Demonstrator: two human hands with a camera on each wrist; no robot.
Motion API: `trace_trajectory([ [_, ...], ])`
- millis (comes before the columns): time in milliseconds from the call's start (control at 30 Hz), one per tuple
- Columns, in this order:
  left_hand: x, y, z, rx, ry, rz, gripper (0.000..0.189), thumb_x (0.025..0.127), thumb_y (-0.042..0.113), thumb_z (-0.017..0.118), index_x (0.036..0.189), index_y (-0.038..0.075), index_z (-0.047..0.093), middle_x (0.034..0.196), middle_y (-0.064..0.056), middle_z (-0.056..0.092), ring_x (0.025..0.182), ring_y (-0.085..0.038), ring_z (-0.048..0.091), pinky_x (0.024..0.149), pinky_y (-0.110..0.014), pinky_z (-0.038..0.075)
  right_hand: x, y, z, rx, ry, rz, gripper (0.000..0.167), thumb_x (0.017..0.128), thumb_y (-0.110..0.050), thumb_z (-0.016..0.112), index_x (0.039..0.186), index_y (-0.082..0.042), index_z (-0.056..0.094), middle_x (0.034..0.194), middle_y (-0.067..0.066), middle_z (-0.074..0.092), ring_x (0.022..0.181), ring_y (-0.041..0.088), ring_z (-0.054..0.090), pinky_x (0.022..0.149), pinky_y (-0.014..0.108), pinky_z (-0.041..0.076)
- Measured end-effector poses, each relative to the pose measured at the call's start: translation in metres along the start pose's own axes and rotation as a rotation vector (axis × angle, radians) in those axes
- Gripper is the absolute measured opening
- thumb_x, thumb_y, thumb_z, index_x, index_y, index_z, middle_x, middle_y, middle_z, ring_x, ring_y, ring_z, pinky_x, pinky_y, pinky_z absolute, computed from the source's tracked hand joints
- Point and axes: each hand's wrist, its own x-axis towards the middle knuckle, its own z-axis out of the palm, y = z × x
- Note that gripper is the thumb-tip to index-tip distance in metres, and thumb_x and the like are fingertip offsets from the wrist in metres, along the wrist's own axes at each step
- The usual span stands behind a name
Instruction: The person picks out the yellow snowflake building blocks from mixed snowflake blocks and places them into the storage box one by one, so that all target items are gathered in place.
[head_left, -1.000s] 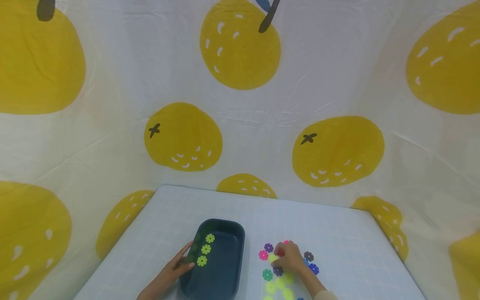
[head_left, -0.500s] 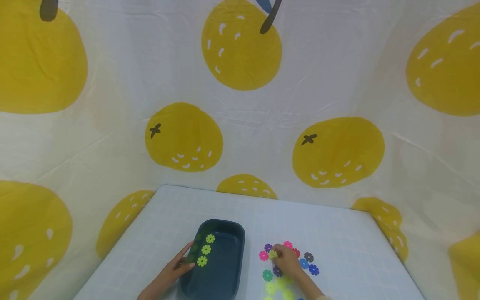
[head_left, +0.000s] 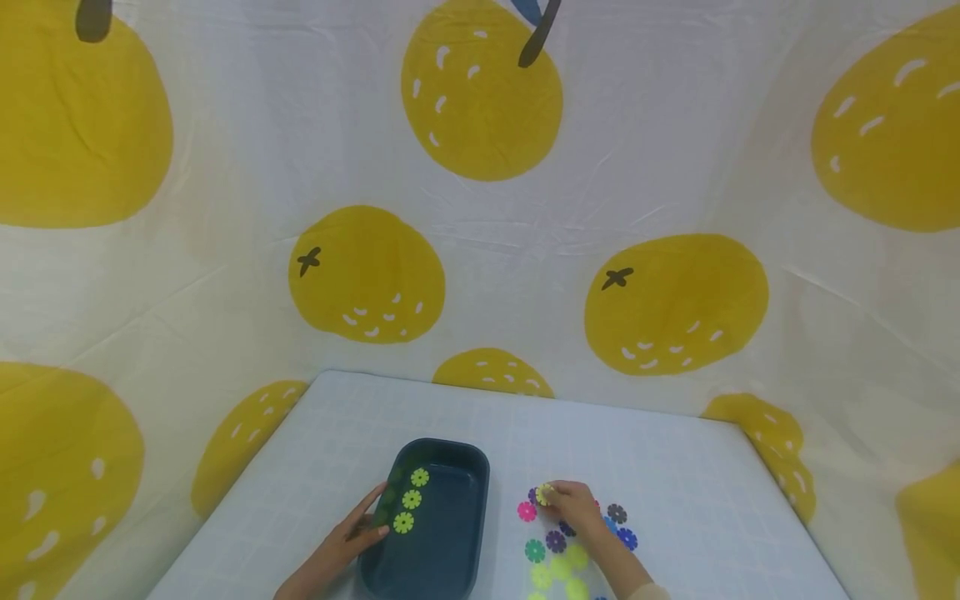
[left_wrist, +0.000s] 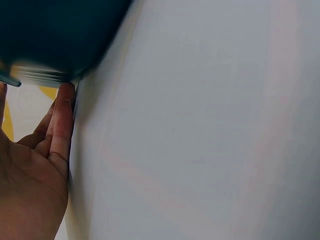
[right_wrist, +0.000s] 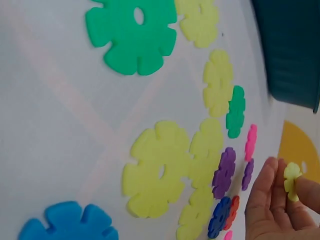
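Observation:
My left hand holds a dark teal tray by its left rim, thumb over the edge and fingers along the outer wall. Seen from the left wrist, the fingers of this hand reach up to the tray's wall. Inside the tray, yellow notched flower discs lie in a row along the left side. My right hand pinches one yellow flower disc between thumb and fingers. That disc is raised above the tabletop, over the far left of the loose discs and partly in front of a purple one.
Loose flower discs lie right of the tray: a pink disc, a green disc, several yellow discs, a blue disc and a grey disc. A fruit-print cloth hangs behind the white table.
My right hand has picked the yellow disc up from among the loose ones and moved it slightly away from me. The left hand and the tray have stayed put.

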Motion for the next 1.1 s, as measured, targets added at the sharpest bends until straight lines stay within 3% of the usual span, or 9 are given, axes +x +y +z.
trace_trajectory([
  [200,-0.001,0.0,-0.001,-0.013,-0.015,0.011,0.075,0.097,0.042,0.061,0.159,0.024,0.024,0.156,-0.027,0.031,0.132,-0.047,0.045,0.102,-0.063,0.044,0.004,-0.006,-0.003,0.185,-0.044,0.136,0.041,0.094,-0.008,0.062,0.126,0.016,0.055,0.1,0.022,0.073,0.084,0.025,0.075,0.075,0.034,0.061],
  [433,-0.002,-0.001,-0.002,-0.007,-0.014,0.003,0.075,0.097,0.044,0.061,0.159,0.025,0.024,0.156,-0.027,0.032,0.131,-0.046,0.046,0.102,-0.062,0.044,0.002,-0.013,-0.009,0.31,-0.05,0.203,0.044,0.093,-0.002,0.061,0.13,0.019,0.049,0.096,0.023,0.074,0.081,0.028,0.076,0.073,0.035,0.061],
  [800,-0.003,0.0,-0.001,-0.009,-0.019,0.002,0.075,0.097,0.043,0.061,0.159,0.024,0.023,0.156,-0.027,0.031,0.13,-0.045,0.047,0.102,-0.062,0.044,0.005,-0.019,-0.018,0.337,-0.034,0.285,0.044,0.095,-0.001,0.056,0.134,0.018,0.044,0.093,0.02,0.074,0.083,0.026,0.076,0.075,0.033,0.061],
  [1100,-0.001,-0.001,-0.002,-0.019,-0.035,0.018,0.075,0.098,0.042,0.06,0.16,0.024,0.021,0.155,-0.025,0.035,0.128,-0.04,0.05,0.102,-0.062,0.045,0.003,-0.027,-0.021,0.313,-0.033,0.267,0.043,0.097,-0.005,0.056,0.134,0.016,0.048,0.094,0.019,0.075,0.082,0.026,0.076,0.074,0.031,0.061],
])
